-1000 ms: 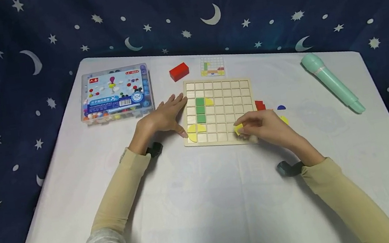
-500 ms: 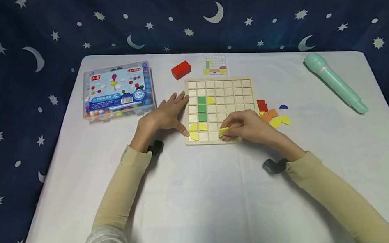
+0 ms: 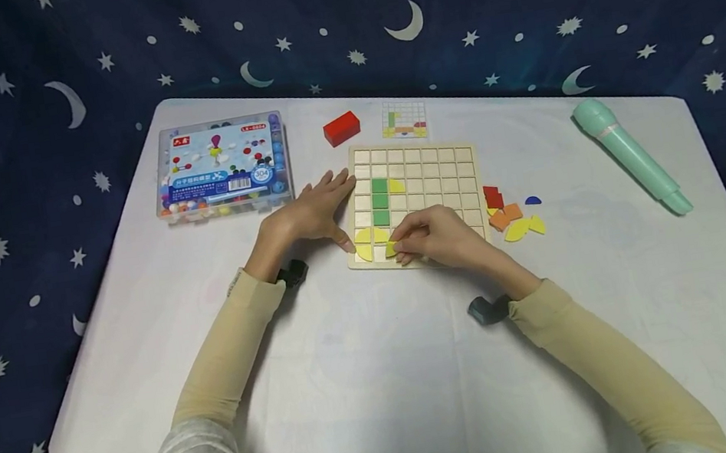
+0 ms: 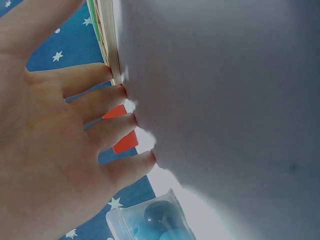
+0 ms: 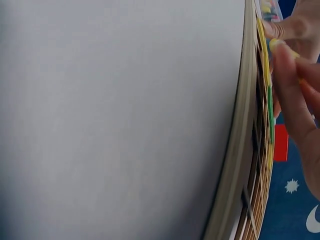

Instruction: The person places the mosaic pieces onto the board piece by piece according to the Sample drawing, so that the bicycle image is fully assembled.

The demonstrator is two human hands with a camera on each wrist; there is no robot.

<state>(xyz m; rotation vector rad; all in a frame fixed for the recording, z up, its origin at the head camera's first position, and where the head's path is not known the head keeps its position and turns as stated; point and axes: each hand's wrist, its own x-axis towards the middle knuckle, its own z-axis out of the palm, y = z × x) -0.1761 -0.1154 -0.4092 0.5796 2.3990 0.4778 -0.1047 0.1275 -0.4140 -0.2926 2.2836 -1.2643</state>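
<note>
A square wooden grid board (image 3: 431,190) lies mid-table, with green squares (image 3: 380,202) and yellow pieces (image 3: 363,246) set in its left part. My left hand (image 3: 308,212) rests with spread, straight fingers at the board's left edge; in the left wrist view its fingertips touch the table and the board's side. Over the lower left cells, my right hand (image 3: 437,235) pinches a small yellow tile (image 3: 390,249) between thumb and fingers. The right wrist view shows the yellow tile (image 5: 274,45) at the fingertips, just above the board; its full shape is partly covered.
Loose red (image 3: 493,196), orange (image 3: 505,216) and yellow pieces (image 3: 518,229) lie right of the board, near a blue half-circle (image 3: 533,200). Behind stand a pattern card (image 3: 404,120) and a red block (image 3: 341,129). A plastic box (image 3: 221,167) sits left, a mint-green microphone-shaped object (image 3: 632,156) right.
My right hand has moved left across the board with the yellow tile, from the lower right cells to the lower left. The left hand has stayed at the board's edge.
</note>
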